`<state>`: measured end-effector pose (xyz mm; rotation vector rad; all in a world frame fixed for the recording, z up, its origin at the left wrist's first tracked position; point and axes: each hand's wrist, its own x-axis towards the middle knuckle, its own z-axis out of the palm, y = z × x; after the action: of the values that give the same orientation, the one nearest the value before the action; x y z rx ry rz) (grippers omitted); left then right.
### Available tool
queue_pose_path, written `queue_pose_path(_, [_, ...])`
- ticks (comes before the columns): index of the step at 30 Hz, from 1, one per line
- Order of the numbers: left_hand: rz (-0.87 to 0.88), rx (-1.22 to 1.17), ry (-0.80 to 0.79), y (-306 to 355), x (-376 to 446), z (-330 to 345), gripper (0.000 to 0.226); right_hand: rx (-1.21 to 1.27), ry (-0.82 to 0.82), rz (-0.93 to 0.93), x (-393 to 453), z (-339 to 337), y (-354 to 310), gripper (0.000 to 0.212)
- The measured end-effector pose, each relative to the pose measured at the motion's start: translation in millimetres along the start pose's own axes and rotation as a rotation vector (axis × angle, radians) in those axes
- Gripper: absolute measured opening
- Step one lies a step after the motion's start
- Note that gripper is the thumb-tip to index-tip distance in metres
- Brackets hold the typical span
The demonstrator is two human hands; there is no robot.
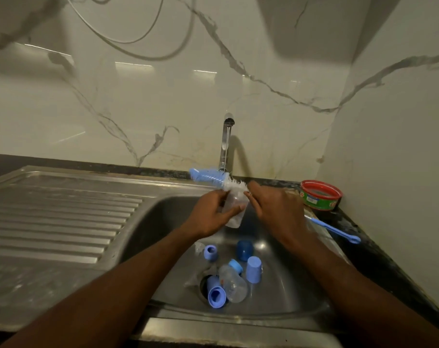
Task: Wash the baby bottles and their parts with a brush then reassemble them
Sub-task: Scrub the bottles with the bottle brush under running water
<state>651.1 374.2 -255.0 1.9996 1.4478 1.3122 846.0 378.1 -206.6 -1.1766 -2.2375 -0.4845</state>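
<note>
Wet, light, slippery bottle (234, 205) gripped round its middle by left hand (210, 214), right hand (276, 209) curled on brush (213, 178); best held firmly there.

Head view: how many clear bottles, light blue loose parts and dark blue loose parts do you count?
Clear bottles: 2
Light blue loose parts: 3
Dark blue loose parts: 1
Total: 6
</note>
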Motion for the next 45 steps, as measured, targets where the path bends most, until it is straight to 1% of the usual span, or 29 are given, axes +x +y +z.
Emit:
queue_pose_path(2, [-0.002,0.037,0.014,1,1,3,0.051,-0.14,-0.008,-0.015,2,2,-2,0.022])
queue_pose_path(4, [-0.035,-0.001,0.065,0,2,0,0.045,-0.181,-0.018,-0.009,4,3,1,0.023])
queue_pose_path(6, [-0.094,-0.07,0.108,-2,2,-8,0.039,-0.162,-0.04,0.003,2,2,9,0.024])
queue_pose_path(8, [-0.149,-0.12,0.142,-6,2,-15,0.033,-0.141,-0.011,0.019,-1,1,17,0.022])
queue_pose_path(10, [-0.164,-0.112,0.147,-8,0,-20,0.032,-0.075,0.021,0.029,-3,1,21,0.021])
queue_pose_path(11, [-0.158,-0.102,0.13,-8,0,-19,0.033,-0.034,0.006,0.033,-4,2,20,0.022])
queue_pose_path(13, [-0.122,-0.065,0.08,-6,-1,-14,0.039,-0.001,-0.039,0.024,-3,4,12,0.022])
queue_pose_path(15, [-0.07,-0.002,0.063,-2,0,-8,0.045,-0.015,-0.039,0.013,0,7,3,0.019])
queue_pose_path(19, [0.017,0.161,0.124,-1,1,-6,0.055,-0.053,-0.005,0.049,4,11,-8,0.025])
queue_pose_path(21, [0.065,0.17,0.14,-2,0,-8,0.054,-0.039,0.006,0.115,6,12,-7,0.029])
queue_pose_path(23, [0.144,0.186,0.083,-3,-3,-10,0.055,-0.003,0.004,0.207,8,14,1,0.032])
queue_pose_path(25, [0.176,0.192,0.036,-3,-3,-9,0.057,0.107,-0.034,0.286,9,16,12,0.035])
queue_pose_path(27, [0.116,0.125,0.073,-3,0,-9,0.058,0.206,-0.058,0.349,8,17,24,0.04])
queue_pose_path(29, [0.027,0.002,0.158,-3,3,-13,0.053,0.213,-0.072,0.383,8,17,32,0.043])
queue_pose_path(31, [-0.024,-0.08,0.23,-4,5,-18,0.045,0.223,-0.084,0.393,8,18,34,0.042])
queue_pose_path(33, [-0.073,-0.133,0.24,-7,5,-19,0.04,0.227,-0.076,0.383,6,19,29,0.041])
queue_pose_path(35, [-0.109,-0.203,0.166,-5,2,-15,0.038,0.189,-0.023,0.334,4,19,19,0.039])
queue_pose_path(37, [-0.097,-0.241,0.062,1,0,-9,0.037,0.128,0.022,0.231,2,19,9,0.031])
queue_pose_path(40, [0.034,-0.058,-0.012,8,0,0,0.041,0.015,0.003,0.13,6,14,-3,0.028])
queue_pose_path(42, [0.051,-0.007,0.022,10,3,1,0.042,-0.063,-0.007,0.113,11,11,-5,0.03])
queue_pose_path(45, [-0.042,-0.027,0.118,7,4,-9,0.037,-0.118,-0.019,0.093,12,6,2,0.03])
